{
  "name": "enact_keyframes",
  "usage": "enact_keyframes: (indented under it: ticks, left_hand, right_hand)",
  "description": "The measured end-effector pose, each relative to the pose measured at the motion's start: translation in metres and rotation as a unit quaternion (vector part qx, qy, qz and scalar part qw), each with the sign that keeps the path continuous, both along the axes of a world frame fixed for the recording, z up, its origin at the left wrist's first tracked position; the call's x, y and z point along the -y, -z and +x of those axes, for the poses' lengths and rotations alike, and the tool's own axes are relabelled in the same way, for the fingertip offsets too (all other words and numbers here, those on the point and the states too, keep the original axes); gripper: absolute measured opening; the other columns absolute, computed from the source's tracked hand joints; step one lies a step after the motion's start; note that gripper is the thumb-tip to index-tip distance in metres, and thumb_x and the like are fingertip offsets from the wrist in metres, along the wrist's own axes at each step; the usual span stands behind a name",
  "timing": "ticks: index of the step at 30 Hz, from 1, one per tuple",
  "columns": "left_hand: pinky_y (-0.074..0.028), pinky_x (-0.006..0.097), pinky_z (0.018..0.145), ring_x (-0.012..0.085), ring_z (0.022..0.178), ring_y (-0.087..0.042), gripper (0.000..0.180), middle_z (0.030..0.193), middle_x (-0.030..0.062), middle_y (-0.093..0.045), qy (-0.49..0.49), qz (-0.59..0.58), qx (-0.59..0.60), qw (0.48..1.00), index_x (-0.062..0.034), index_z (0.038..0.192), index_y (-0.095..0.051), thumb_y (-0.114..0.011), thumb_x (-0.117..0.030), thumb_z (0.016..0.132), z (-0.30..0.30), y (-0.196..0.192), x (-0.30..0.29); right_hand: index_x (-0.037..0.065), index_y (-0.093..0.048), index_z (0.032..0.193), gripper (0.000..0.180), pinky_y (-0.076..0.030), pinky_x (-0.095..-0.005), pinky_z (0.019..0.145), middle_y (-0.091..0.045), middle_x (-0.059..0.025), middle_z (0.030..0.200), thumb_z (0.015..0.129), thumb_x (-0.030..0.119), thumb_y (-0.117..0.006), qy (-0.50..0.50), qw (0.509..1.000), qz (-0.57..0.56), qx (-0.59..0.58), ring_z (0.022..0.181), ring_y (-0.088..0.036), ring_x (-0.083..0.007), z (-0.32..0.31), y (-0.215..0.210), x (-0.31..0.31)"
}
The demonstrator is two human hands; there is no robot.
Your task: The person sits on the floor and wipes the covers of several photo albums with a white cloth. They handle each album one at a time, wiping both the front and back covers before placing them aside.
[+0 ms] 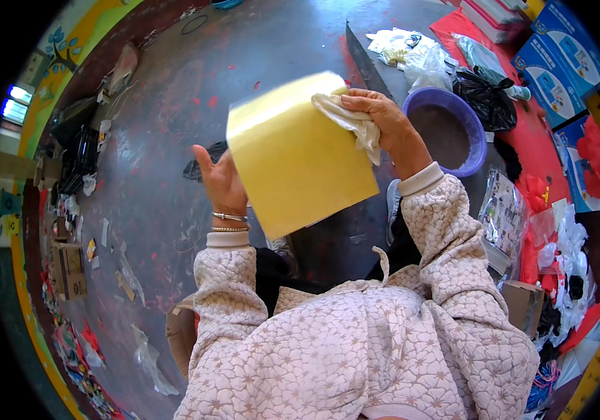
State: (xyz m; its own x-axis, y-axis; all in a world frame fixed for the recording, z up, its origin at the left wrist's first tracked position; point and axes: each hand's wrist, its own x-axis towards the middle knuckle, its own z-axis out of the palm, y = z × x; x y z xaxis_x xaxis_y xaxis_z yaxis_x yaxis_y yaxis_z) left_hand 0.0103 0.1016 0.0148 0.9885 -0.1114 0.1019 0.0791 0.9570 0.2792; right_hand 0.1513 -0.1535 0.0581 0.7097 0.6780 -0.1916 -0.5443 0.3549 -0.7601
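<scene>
Left hand: the left hand (pixel 221 183) props the yellow sheet (pixel 298 155) from behind its left edge, fingers hidden, thumb raised; whether this grip is clenched I cannot tell.
Right hand: the right hand (pixel 382 120) is closed on a crumpled white cloth (pixel 350 123), pressing it to the sheet's upper right corner.
Yellow sheet: a stiff, glossy panel, tilted and held up in front of the person, above the grey floor (pixel 167 126).
Wrists: thin bracelets (pixel 230 222) circle the left wrist, just below the sheet's left edge; quilted pale sleeves cover both arms.
Right of the sheet: a purple basin (pixel 478 136) sits near, with a black plastic bag (pixel 483 98) beyond it.
Farther right: blue cartons (pixel 559 59) lie on a red covering.
Left of the sheet: scraps and a cardboard box (pixel 67 269) lie along the wall.
</scene>
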Motion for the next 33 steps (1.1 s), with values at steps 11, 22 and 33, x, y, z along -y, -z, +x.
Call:
enact_keyframes:
  ticks: [11, 22, 33]
  left_hand:
    - [-0.047, 0.038, 0.083, 0.0277, 0.095, -0.057, 0.036, 0.112, 0.0164, -0.054, -0.042, 0.163, -0.127, 0.978, 0.0028, 0.118, -0.043, -0.046, -0.017, 0.088, -0.001, 0.000, 0.027]
    - [-0.035, 0.049, 0.096, 0.0342, 0.112, -0.046, 0.043, 0.123, 0.0190, -0.045, -0.067, 0.000, -0.065, 0.996, -0.0001, 0.124, -0.039, -0.041, -0.025, 0.090, -0.013, -0.020, -0.013]
    - [-0.037, 0.047, 0.094, 0.0345, 0.110, -0.047, 0.046, 0.122, 0.0214, -0.045, -0.008, -0.020, -0.104, 0.994, 0.0018, 0.124, -0.038, -0.039, -0.029, 0.090, -0.002, -0.018, 0.008]
  right_hand:
    - [-0.005, -0.061, 0.088, 0.029, -0.048, -0.0242, 0.056, -0.062, -0.0102, 0.076, 0.072, 0.019, -0.068, -0.024, 0.972, -0.177, 0.156, 0.063, -0.059, -0.0139, -0.008, 0.008, -0.004]
    - [0.005, -0.054, 0.114, 0.049, -0.046, -0.0271, 0.067, -0.062, -0.0101, 0.082, 0.066, 0.012, -0.061, 0.103, 0.894, -0.331, 0.285, 0.077, -0.059, -0.0164, 0.012, 0.009, 0.037]
    - [0.012, -0.050, 0.119, 0.053, -0.049, -0.0292, 0.072, -0.052, -0.0145, 0.117, 0.068, 0.007, -0.062, 0.158, 0.599, -0.285, 0.731, 0.094, -0.059, -0.0285, -0.048, -0.038, -0.023]
